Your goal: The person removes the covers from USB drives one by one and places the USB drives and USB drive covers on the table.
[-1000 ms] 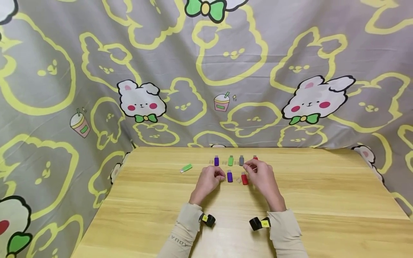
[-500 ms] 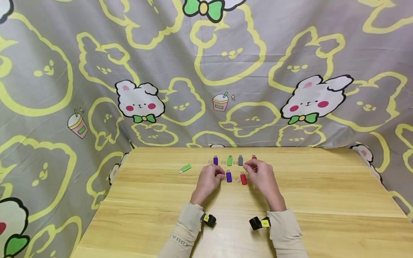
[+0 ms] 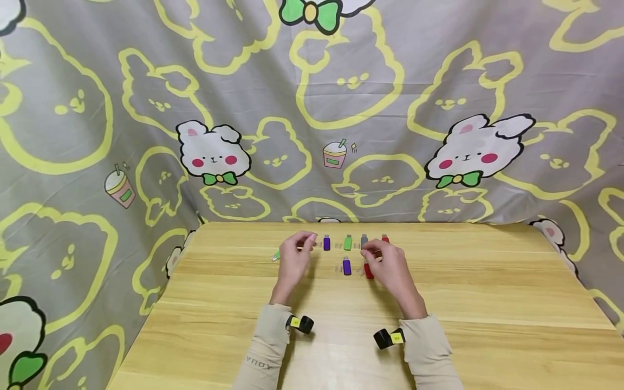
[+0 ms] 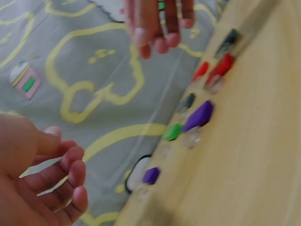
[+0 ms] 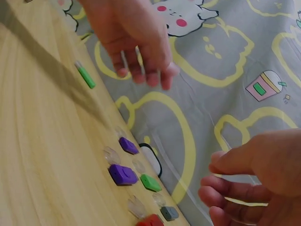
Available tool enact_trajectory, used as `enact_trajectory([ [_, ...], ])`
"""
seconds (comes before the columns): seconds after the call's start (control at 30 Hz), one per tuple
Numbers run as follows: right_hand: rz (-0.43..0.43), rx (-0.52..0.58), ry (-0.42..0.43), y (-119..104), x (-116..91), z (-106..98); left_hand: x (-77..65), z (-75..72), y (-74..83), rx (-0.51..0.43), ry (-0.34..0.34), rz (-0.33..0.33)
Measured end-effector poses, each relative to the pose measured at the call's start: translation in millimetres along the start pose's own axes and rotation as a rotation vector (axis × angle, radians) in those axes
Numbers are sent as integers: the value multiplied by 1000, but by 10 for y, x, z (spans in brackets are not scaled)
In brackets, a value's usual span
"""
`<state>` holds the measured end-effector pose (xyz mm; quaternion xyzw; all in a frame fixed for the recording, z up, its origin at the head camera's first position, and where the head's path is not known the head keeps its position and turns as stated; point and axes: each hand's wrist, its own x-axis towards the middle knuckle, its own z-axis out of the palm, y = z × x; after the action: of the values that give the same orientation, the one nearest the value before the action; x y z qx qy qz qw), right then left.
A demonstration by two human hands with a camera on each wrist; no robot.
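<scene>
My left hand [image 3: 294, 260] hovers with loosely bent, empty fingers, partly covering a lone green USB stick [image 5: 86, 76] in the head view. My right hand [image 3: 387, 265], also empty and loosely bent, hangs above the right end of two rows of USB sticks. The back row holds a purple stick [image 3: 326, 243], a green one [image 3: 348, 243], a grey one [image 3: 364, 239] and a red one [image 3: 385, 238]. Nearer lie another purple stick [image 3: 346, 266], a red one [image 3: 369, 271] and a dark grey one [image 4: 228, 42], hidden in the head view. Clear caps [image 5: 137, 207] lie beside sticks.
The wooden table [image 3: 487, 292] ends at the back against a grey curtain [image 3: 263, 97] printed with yellow outlines and white rabbits. The curtain also closes off the left side. A black wrist camera [image 3: 306, 324] sits on the left cuff, another camera [image 3: 382, 339] on the right.
My left hand has moved left and toward the back, from beside the nearer purple stick to the lone green one. My right hand has shifted slightly left. The sticks lie as before.
</scene>
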<state>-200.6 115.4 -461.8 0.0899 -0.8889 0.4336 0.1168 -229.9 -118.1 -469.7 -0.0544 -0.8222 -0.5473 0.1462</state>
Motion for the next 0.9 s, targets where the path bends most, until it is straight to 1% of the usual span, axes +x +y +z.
enact_trajectory([
  [0.13,-88,19,17,-53,13,82,50,-224,-18,-97,88,8],
  [0.27,-166,1,17,-104,24,178,89,-441,-48,-164,139,5],
  [0.33,-186,-5,2,-136,31,223,76,-551,25,-197,158,1],
  [0.4,-204,5,-28,-176,45,265,56,-655,105,-232,177,23],
  [0.5,-265,19,-86,-211,94,333,33,-762,197,-281,208,53],
  [0.57,-329,25,-124,-237,142,397,38,-810,166,-297,238,71],
  [0.63,-393,16,-151,-264,192,476,42,-847,132,-308,269,60],
  [0.7,-434,-3,-182,-299,232,561,46,-870,94,-319,288,47],
  [0.8,-471,-45,-244,-378,291,701,79,-880,-13,-342,297,26],
  [0.9,-488,-99,-318,-461,351,850,113,-860,-139,-364,299,21],
])
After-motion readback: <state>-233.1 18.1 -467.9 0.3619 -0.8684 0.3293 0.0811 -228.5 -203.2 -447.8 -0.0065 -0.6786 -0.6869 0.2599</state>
